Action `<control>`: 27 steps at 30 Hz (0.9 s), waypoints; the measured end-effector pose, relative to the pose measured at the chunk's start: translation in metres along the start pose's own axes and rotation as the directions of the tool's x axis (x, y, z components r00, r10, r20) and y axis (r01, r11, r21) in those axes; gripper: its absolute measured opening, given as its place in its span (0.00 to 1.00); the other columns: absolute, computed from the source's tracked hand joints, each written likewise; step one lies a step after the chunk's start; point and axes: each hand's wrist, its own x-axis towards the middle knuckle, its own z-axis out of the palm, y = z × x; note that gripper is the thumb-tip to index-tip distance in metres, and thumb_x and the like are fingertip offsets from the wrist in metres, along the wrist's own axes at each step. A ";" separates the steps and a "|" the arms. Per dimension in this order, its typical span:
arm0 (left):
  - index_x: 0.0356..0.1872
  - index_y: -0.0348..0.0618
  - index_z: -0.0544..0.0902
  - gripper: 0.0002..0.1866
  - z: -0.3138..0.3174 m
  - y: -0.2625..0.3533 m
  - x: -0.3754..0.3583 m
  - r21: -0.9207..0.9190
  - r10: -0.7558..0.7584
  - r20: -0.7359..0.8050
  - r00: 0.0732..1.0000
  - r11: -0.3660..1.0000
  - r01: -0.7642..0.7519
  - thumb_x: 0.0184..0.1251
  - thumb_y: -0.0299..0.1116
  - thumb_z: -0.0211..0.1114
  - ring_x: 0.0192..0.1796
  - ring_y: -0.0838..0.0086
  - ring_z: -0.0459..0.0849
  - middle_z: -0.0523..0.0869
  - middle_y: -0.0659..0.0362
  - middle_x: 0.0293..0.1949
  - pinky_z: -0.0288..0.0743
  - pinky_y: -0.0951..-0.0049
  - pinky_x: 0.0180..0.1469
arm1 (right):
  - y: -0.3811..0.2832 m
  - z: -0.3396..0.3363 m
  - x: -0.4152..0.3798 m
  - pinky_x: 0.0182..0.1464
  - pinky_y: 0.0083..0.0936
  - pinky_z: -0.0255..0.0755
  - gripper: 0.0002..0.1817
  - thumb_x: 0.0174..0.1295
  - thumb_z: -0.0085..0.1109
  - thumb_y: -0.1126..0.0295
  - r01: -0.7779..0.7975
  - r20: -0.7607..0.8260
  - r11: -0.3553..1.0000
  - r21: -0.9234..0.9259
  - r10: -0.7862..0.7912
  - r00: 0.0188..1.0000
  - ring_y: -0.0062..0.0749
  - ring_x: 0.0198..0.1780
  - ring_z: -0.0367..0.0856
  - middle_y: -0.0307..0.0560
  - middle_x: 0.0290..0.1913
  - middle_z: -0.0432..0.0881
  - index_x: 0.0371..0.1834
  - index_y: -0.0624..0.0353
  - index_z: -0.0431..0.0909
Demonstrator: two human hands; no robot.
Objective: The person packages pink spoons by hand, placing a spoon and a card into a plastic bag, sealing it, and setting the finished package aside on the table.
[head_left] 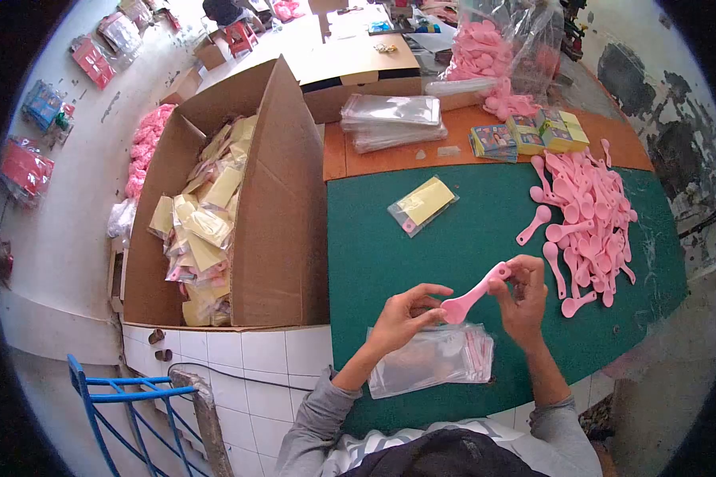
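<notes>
Large open carton: brown cardboard box [280, 215], tall-walled, left of the table; holds a heap of clear packets [207, 226] with pale yellow cards inside, pink pieces showing in some.
Single packet on table: clear plastic sleeve [423, 204], lying flat and angled on the green work surface [374, 262]; contains a pale yellow card and a pink item, its round end showing at the lower corner.
Bags by the hands: flat, transparent plastic bags [414, 367], overlapping in a loose stack near the table's front edge, below the hands.
Bags at the rear: stack of clear plastic sleeves [391, 119], on the orange-brown strip [469, 162] behind the green surface.
Large sack: transparent plastic bag [525, 40], at the far end, pink pieces in and around it.
Spoon in hand: pink plastic spoon [473, 296], raised over the table between both hands, slanted, bowl toward the left hand, holed handle end toward the right.
Left hand: [410, 316] fingers partly curled and parted, thumb and fingertips at the spoon's bowl; firmness of hold cannot be told.
Right hand: [523, 300] thumb and forefinger closed on the handle end, other fingers curled, wrist bent upward from the forearm.
Loose spoons: pink pile [593, 219], right side of table.
Cards: small printed stacks [525, 135], behind the pile.
</notes>
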 end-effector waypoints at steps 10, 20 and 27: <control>0.55 0.37 0.74 0.18 0.005 0.009 0.003 -0.165 0.070 0.001 0.998 0.984 -0.069 0.65 0.30 0.61 0.43 0.78 0.82 0.84 0.56 0.42 0.76 0.78 0.46 | -0.008 0.003 0.007 0.37 0.19 0.75 0.18 0.56 0.65 0.73 0.020 0.153 0.997 -0.080 -0.008 0.988 0.22 0.35 0.80 0.44 0.33 0.79 0.43 0.62 0.66; 0.45 0.34 0.80 0.15 0.001 0.020 0.010 -0.158 0.150 -0.060 0.987 0.975 -0.158 0.74 0.35 0.49 0.38 0.83 0.79 0.83 0.61 0.36 0.73 0.84 0.40 | -0.023 0.005 0.039 0.37 0.24 0.74 0.10 0.58 0.63 0.68 0.278 0.309 0.955 -0.105 -0.234 0.922 0.30 0.36 0.82 0.45 0.37 0.81 0.37 0.61 0.74; 0.45 0.29 0.74 0.16 -0.003 0.041 0.007 -0.180 0.394 -0.202 0.897 0.885 -0.429 0.75 0.34 0.44 0.41 0.67 0.85 0.85 0.46 0.40 0.80 0.73 0.44 | 0.084 -0.017 0.216 0.46 0.34 0.69 0.19 0.62 0.52 0.55 0.269 0.187 0.824 -0.498 -0.201 0.962 0.44 0.44 0.78 0.55 0.41 0.80 0.33 0.63 0.79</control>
